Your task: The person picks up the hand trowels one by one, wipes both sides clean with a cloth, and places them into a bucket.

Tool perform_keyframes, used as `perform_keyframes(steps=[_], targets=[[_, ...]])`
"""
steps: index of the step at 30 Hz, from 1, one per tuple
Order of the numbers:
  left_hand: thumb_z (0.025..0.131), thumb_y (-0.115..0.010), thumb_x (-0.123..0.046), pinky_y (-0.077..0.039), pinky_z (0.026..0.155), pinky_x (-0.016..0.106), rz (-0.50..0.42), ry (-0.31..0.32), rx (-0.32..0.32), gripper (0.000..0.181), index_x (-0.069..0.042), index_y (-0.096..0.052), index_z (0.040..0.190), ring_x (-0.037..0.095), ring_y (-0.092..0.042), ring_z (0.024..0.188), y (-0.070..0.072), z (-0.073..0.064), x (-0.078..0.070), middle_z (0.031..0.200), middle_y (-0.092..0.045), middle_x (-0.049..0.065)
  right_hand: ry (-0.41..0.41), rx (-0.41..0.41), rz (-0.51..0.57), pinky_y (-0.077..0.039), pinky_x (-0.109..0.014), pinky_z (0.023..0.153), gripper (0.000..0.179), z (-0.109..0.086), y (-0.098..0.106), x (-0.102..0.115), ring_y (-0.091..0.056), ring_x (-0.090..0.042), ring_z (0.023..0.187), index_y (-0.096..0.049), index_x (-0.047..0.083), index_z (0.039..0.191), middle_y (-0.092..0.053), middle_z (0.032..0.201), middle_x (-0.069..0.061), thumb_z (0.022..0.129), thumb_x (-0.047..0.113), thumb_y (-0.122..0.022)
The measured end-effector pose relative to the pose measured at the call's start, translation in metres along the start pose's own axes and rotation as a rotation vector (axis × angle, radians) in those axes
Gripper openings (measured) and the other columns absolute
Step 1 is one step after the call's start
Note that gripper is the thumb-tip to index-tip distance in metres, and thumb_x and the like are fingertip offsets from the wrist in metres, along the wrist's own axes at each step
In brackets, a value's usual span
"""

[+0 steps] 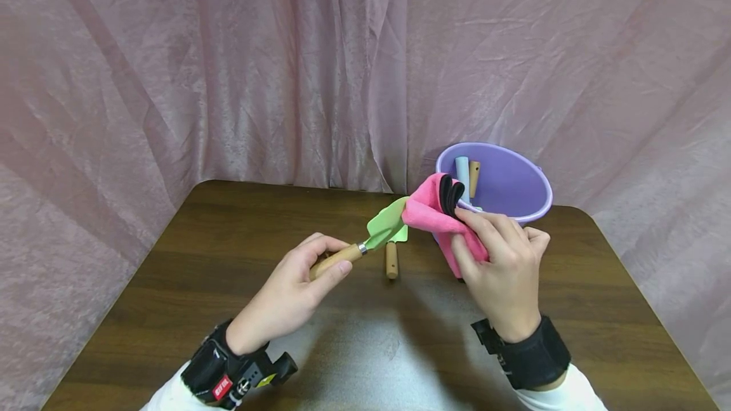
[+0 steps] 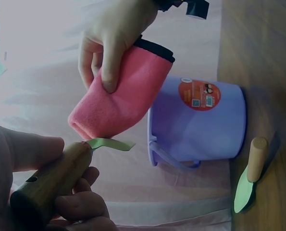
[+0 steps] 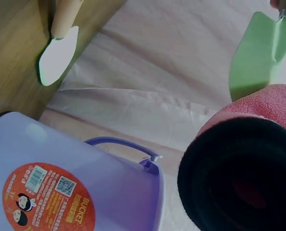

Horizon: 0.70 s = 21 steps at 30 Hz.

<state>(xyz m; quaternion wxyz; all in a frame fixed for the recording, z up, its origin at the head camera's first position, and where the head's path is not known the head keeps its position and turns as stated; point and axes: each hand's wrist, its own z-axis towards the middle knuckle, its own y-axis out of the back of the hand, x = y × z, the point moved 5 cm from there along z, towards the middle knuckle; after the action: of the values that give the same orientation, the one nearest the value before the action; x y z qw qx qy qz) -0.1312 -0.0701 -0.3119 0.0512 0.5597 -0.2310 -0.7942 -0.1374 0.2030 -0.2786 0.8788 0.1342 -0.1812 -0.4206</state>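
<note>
My left hand point(image 1: 288, 281) grips a small green trowel point(image 1: 337, 262) by its wooden handle, the blade pointing up and to the right. In my right hand point(image 1: 508, 265), a folded pink cloth point(image 1: 425, 205) with black edging is pinched between thumb and fingers. The cloth meets the far end of the trowel's blade, covering its tip in the right wrist view. From the right wrist, the cloth's black edging point(image 3: 195, 163) shows as a dark ring-like fold close to the camera.
Just behind the cloth stands a purple bucket point(image 1: 514, 186) with a light blue handle point(image 1: 462, 170) and a wooden handle point(image 1: 474, 176) inside. A second green tool with a wooden handle point(image 1: 391, 262) lies on the brown table point(image 1: 217, 259). Pink curtain point(image 1: 257, 68) hangs behind.
</note>
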Motion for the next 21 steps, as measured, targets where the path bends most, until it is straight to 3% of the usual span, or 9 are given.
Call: perform_keyframes(steps=[14,21], targets=[[0.098,-0.064,-0.033,-0.046,0.073,0.030,0.055,0.009,-0.013,0.023,-0.016,-0.067,0.114,0.019,-0.055,0.086,0.000,0.001,0.002,0.098,-0.058,-0.002,0.217,0.000,0.126,-0.024,-0.050,0.069,0.030,0.002,-0.003,0.031,-0.060,-0.022,0.075,-0.078,0.012,0.106,-0.069,0.089,-0.004,0.076,0.010,-0.076],[0.098,-0.062,-0.036,-0.046,0.074,0.031,0.066,0.023,-0.023,0.026,-0.017,-0.069,0.115,0.019,-0.055,0.088,0.004,0.002,0.003,0.101,-0.061,-0.004,0.322,0.011,0.155,-0.024,-0.047,0.068,0.023,0.004,-0.004,0.044,-0.057,-0.022,0.071,-0.077,0.010,0.103,-0.068,0.089,-0.005,0.082,0.008,-0.069]])
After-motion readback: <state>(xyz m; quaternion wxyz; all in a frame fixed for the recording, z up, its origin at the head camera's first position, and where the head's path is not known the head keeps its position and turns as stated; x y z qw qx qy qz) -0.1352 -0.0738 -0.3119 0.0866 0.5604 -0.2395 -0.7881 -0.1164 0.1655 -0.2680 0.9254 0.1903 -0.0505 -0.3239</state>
